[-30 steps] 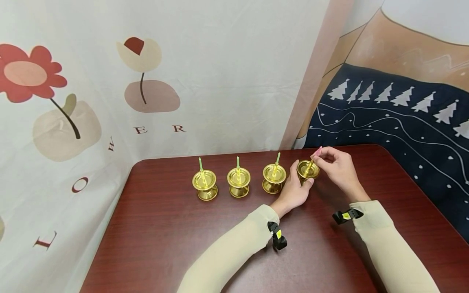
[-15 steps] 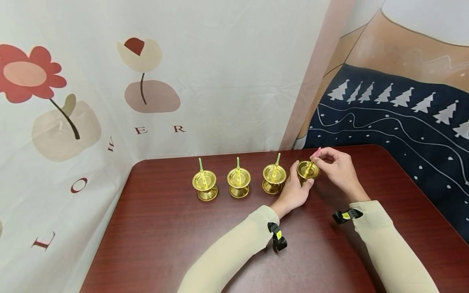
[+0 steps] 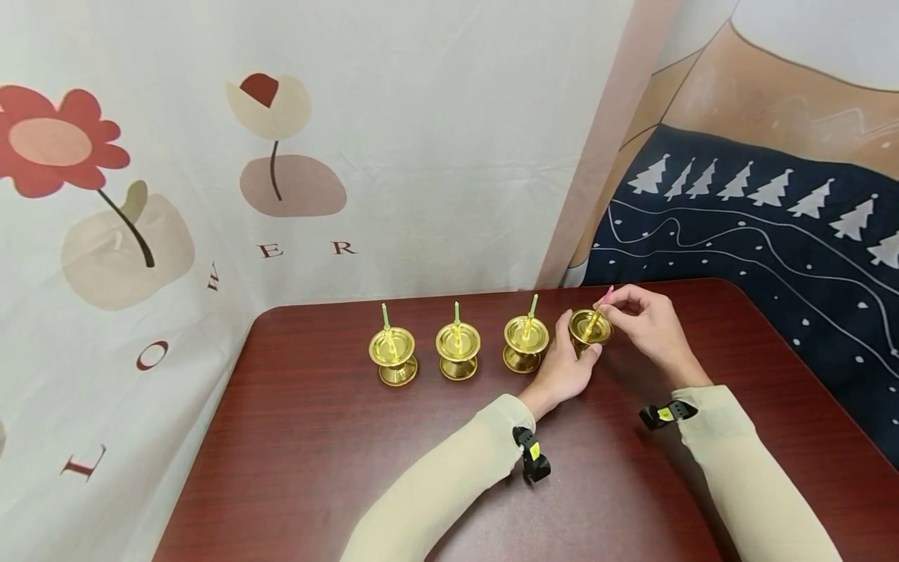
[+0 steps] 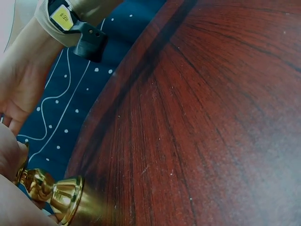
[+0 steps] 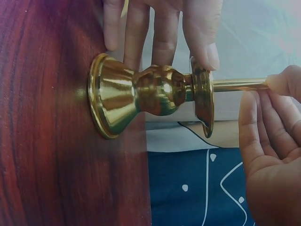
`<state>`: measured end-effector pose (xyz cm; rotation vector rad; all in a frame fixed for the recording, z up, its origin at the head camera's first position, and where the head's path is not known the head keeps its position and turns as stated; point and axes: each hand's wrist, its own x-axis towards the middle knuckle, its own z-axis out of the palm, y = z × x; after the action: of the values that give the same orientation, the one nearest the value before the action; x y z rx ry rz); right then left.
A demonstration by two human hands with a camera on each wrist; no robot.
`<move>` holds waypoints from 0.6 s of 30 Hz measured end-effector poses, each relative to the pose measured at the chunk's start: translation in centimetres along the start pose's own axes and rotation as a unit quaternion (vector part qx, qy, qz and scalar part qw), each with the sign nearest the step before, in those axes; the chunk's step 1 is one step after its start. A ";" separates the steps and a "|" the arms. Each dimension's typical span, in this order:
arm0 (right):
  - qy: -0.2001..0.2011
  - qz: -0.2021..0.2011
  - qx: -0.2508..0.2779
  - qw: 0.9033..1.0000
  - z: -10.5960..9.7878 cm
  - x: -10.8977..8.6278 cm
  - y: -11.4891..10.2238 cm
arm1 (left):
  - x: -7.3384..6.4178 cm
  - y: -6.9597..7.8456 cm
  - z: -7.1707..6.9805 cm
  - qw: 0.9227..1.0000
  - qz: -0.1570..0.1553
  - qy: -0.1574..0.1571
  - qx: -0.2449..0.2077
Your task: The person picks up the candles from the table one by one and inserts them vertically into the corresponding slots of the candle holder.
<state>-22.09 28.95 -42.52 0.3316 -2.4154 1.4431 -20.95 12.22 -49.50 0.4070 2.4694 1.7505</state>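
Note:
My left hand (image 3: 564, 368) grips the rightmost brass candle holder (image 3: 580, 340) below its dish. In the right wrist view this holder (image 5: 162, 89) stands with its flared base on the table, and a thin brass tube (image 5: 230, 85) rises from the dish. At the tube's top, my right hand (image 3: 652, 324) pinches a slim pink candle (image 3: 610, 291) between thumb and fingers. Those fingers hide the candle's lower end. In the left wrist view, the holder's base (image 4: 66, 197) shows beside the left hand's fingers.
To the left, three matching brass holders stand in a row, each with a green candle: the left one (image 3: 397, 370), the middle one (image 3: 458, 367) and the right one (image 3: 521, 359). A dark red wooden table (image 3: 316, 468) lies beneath, with printed cloths (image 3: 449, 156) behind its far edge.
The pink candle's tip has sunk slightly, and my right fingers have come down a little with it. My left hand keeps the same grip on the holder.

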 end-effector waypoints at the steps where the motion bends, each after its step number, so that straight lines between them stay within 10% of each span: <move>1: 0.002 0.002 0.000 1.000 0.1 -0.1 0.0 | -0.1 -0.2 0.0 1.000 0.001 -0.002 0.002; 8: 0.023 0.015 -0.013 1.000 0.3 -0.6 0.3 | -1.4 -0.3 -1.0 0.997 -0.031 -0.063 0.039; 12: 0.031 0.010 -0.039 0.999 0.3 -0.9 0.4 | -3.7 1.7 -3.5 0.987 -0.064 -0.140 0.054; 18: 0.034 -0.002 -0.083 0.996 0.1 -1.1 0.5 | -7.6 2.4 -8.0 0.971 -0.022 -0.226 0.077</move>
<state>-21.25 29.13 -43.44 0.2449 -2.4566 1.2209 -15.00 3.68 -45.13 0.6720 2.2628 1.2745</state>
